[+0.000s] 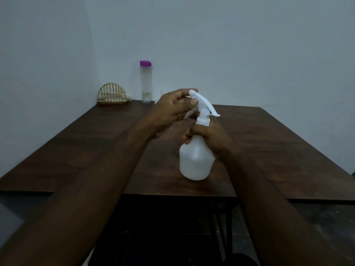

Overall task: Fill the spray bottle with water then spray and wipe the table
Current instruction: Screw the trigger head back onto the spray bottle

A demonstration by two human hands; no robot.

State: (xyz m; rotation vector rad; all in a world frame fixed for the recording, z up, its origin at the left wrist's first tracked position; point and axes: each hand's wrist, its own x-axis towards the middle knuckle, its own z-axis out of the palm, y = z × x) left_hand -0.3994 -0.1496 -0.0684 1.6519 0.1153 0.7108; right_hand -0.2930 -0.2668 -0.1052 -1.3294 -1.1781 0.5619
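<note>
At the centre of the frame the white spray bottle (196,160) stands upright on the dark wooden table (278,150). The right hand (209,137) is clamped around its neck, while the left hand (172,110) pinches the trigger head (201,104) from the left.

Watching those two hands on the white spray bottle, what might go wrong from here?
1. The right hand holds only the neck of the spray bottle; while the left hand works the spray head, the bottle may tilt or slip.
2. It stands near the front edge of the table, so a slip might send it off.
3. The clear bottle with the purple cap is tall and narrow; a careless reach may topple it.
</note>
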